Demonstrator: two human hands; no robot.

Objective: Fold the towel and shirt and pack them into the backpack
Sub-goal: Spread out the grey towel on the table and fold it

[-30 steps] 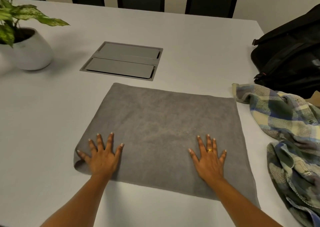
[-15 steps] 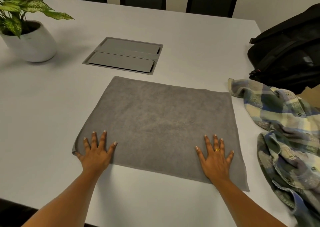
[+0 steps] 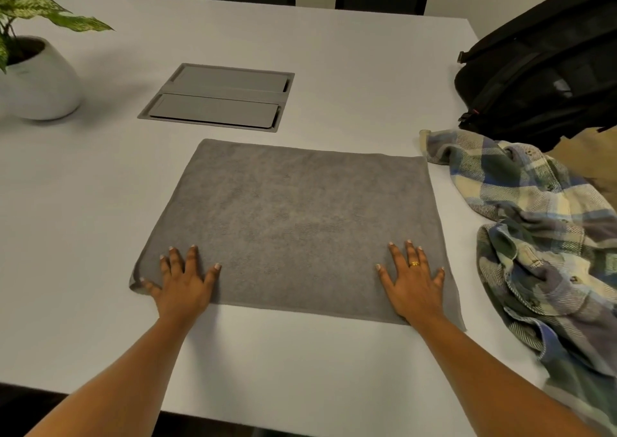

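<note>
Left hand [image 3: 183, 283]: you're pressing flat, fingers spread, on the gray towel's [image 3: 293, 222] near-left corner.
Right hand [image 3: 413, 283]: fingers splayed, pressing its near-right corner.
Plaid shirt [image 3: 547, 236]: lying crumpled beside the black backpack [image 3: 541, 69].

Grey towel [image 3: 293, 222], blue-green-cream plaid shirt [image 3: 541, 236], black backpack [image 3: 541, 65], white table [image 3: 83, 202].
</note>
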